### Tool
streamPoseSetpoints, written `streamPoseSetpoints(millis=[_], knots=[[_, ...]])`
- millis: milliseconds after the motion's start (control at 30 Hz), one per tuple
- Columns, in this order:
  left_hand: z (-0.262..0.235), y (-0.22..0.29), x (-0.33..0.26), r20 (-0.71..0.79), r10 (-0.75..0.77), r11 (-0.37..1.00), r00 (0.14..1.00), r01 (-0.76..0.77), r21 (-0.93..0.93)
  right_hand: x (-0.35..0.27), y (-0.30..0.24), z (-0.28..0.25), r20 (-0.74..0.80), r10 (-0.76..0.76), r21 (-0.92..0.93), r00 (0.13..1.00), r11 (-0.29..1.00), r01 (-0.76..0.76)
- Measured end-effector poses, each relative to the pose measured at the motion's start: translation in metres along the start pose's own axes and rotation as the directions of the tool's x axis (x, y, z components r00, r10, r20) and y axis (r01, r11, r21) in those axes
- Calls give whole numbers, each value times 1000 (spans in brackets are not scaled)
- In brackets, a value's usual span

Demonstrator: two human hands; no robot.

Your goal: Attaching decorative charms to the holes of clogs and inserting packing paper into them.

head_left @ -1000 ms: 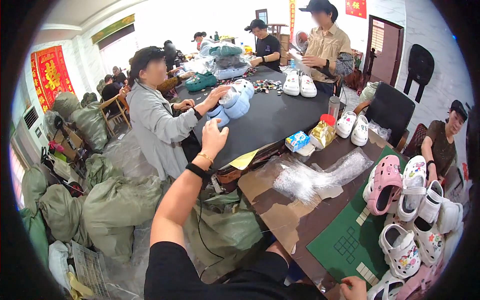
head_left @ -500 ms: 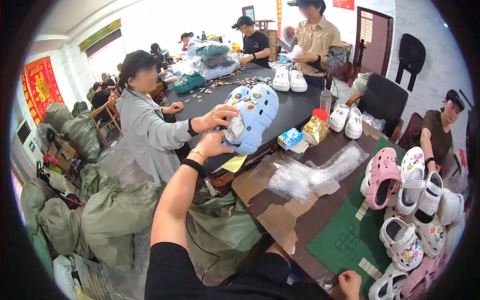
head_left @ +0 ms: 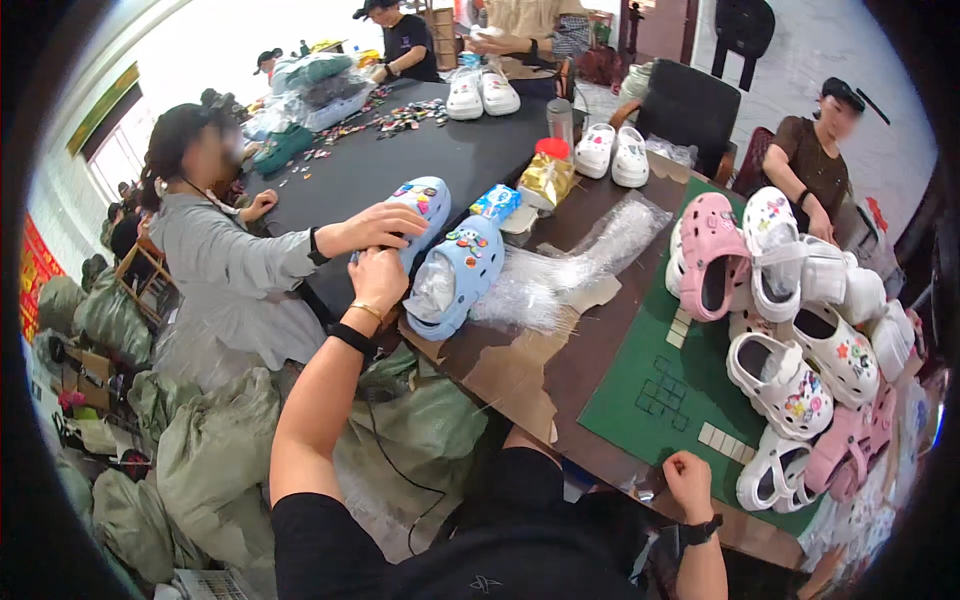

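A smooth, matt, rubbery plastic is seen in the blue clogs [head_left: 480, 278], whose toes are studded with glossier charms [head_left: 473, 240]; crumpled, translucent filling [head_left: 432, 288] (film or thin paper, it cannot be told which) is packed into the nearer one. A similar soft sheen is carried by the white clogs [head_left: 845, 365]. The smooth, faintly shiny brown tabletop [head_left: 595, 360] is partly covered by torn, dull cardboard [head_left: 510, 380]. Light is caught by wrinkled clear plastic wrapping [head_left: 620, 240] and a glossy, foil-like gold pouch [head_left: 546, 185]. A flat, matt finish is shown by the green mat [head_left: 620, 400]. Rough, creased, woven-looking cloth is seen in the sacks [head_left: 215, 440].
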State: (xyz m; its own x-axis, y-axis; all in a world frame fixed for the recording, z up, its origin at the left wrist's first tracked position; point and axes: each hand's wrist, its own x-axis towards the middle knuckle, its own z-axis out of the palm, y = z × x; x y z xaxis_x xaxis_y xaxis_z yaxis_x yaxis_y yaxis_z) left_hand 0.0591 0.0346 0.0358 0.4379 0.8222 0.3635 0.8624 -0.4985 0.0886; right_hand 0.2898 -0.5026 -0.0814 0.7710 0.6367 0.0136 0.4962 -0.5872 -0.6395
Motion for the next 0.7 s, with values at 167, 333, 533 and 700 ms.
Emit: streamPoseSetpoints(millis=[167,333,533,700], knots=[[6,22,-24,-112,174,975,978,-155,161,-6,13,3,-28,-34,1,999,999,34],[16,20,-38,26,257,939,966,-256,229,-8,14,5,-53,-49,34,997,998,51],[12,3,-44,87,423,899,902,-430,84,-10,18,6,-74,-42,59,996,997,46],[24,8,-59,-25,503,855,864,-493,159,-8,21,7,-77,-4,44,997,999,8]])
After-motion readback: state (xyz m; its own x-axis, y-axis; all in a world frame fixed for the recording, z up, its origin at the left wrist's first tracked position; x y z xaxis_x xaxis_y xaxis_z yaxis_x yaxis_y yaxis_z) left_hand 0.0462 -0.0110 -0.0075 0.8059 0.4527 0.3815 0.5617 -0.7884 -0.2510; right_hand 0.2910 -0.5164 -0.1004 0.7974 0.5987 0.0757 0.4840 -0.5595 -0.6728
